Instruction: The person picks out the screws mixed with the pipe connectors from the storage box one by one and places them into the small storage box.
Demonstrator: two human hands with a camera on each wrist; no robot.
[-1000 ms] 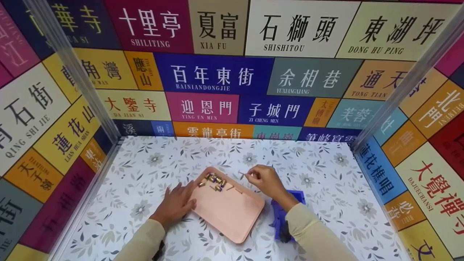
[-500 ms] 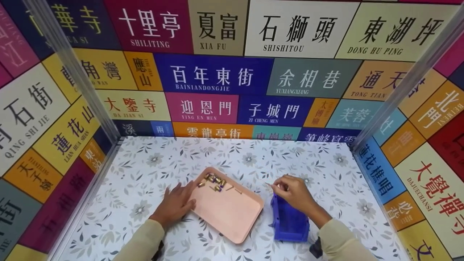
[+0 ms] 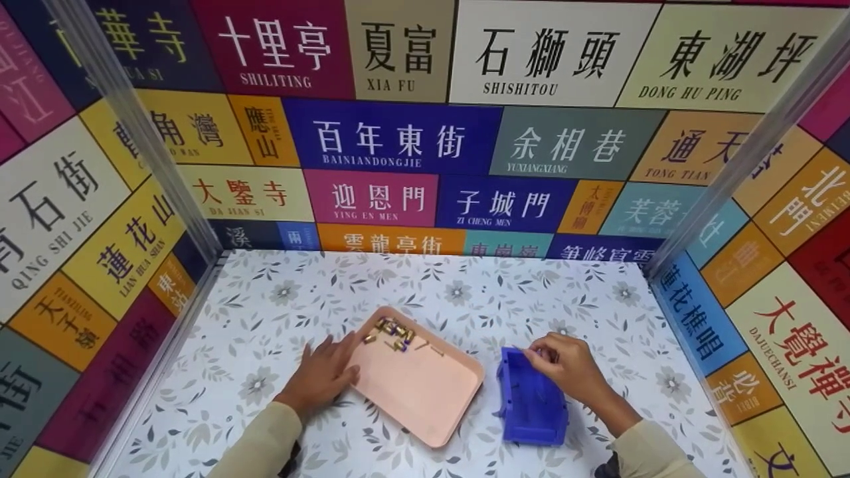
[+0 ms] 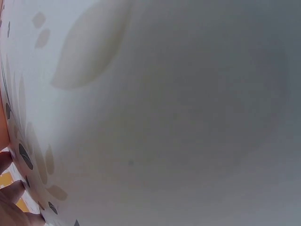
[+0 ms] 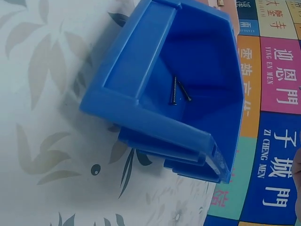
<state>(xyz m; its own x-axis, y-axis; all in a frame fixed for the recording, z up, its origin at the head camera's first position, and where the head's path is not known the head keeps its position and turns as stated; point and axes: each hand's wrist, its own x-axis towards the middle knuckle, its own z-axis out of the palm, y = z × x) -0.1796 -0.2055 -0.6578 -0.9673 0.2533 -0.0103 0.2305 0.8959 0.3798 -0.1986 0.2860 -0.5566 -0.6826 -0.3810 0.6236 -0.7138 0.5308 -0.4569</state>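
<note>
My right hand (image 3: 564, 365) is over the far end of a blue plastic bin (image 3: 506, 398). Between thumb and forefinger it pinches a thin screw (image 3: 519, 348), small and hard to make out. Inside the bin, in the right wrist view, lie two dark screws (image 5: 174, 92). My left hand (image 3: 319, 375) rests with extended fingers along the left edge of a pink tray (image 3: 418, 398). Several short brass-coloured fittings (image 3: 392, 328) are heaped at the tray's far end, some with blue or purple parts. Beside them lie two thin golden pieces (image 3: 437, 350), perhaps screws.
A white tablecloth (image 3: 279, 332) printed with grey flowers and leaves covers the table. Tray and bin stand side by side with a narrow gap. Panels of colourful signs (image 3: 398, 139) wall in the back and both sides.
My right hand has moved right from the tray's far edge to the bin, carrying the pinched screw. The left hand and the tray have stayed put.
</note>
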